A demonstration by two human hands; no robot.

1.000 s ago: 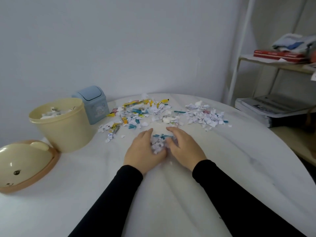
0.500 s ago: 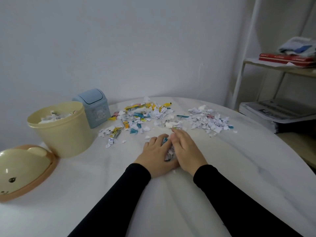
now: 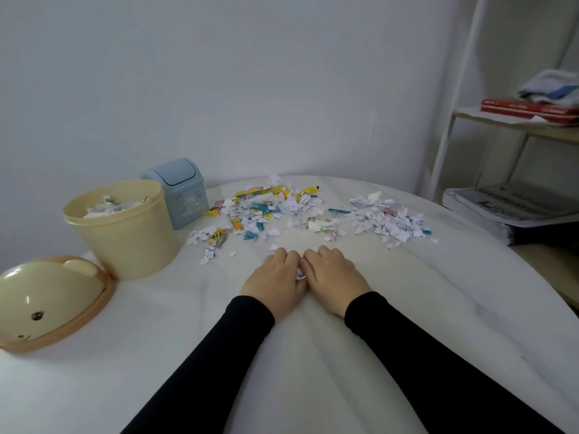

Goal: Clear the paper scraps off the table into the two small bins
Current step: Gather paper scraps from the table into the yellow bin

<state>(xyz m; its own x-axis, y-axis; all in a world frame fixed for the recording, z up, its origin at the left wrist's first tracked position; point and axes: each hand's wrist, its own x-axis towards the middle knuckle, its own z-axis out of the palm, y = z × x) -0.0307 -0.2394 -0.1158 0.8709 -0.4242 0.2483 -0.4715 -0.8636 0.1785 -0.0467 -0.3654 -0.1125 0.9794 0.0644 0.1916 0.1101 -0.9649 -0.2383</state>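
Left hand point(image 3: 275, 277), right hand point(image 3: 333, 274) cupped palm-down, fingers curled shut round small clump of torn white paper scraps point(image 3: 300, 273) on white marble-look table point(image 3: 407, 308). Likely featherlight, loose, flyaway; best scooped from beneath. Open round cream plastic bin point(image 3: 125, 233) near left.

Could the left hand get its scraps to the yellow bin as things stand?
Probably yes. The yellow bin stands open, its lid off beside it, and bare table lies between it and the left hand. It already holds scraps, though.
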